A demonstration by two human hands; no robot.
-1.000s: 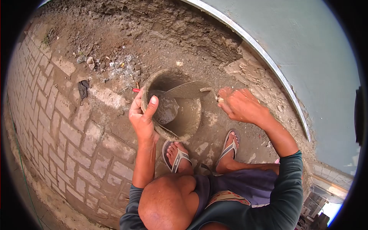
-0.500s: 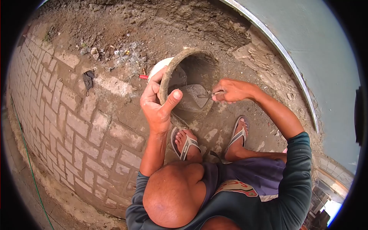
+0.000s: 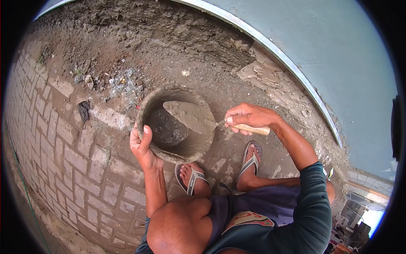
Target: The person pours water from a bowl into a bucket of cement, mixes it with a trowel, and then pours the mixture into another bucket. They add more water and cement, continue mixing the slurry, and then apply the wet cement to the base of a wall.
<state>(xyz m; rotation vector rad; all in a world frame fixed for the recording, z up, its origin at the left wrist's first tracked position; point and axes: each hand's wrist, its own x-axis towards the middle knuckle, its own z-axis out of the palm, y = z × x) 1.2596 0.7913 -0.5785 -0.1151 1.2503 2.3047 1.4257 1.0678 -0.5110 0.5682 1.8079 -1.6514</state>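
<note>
My left hand grips the near-left rim of a round, mortar-crusted bucket, thumb over the edge and fingers outside. Wet grey mortar lies in the bottom of the bucket. A trowel reaches into the bucket's mouth, its blade coated in mortar and lying over the far right part of the opening. My right hand is closed around the trowel's wooden handle, just outside the bucket's right rim.
My sandalled feet stand just below the bucket. Brick paving spreads to the left, with a dark crumpled cloth on it. Rough soil lies beyond. A grey wall with a pale metal edge rises at the right.
The bucket has gone from steeply tipped to more upright, its mouth now facing me. The trowel has lifted from inside toward the rim. The white object behind the bucket is now hidden.
</note>
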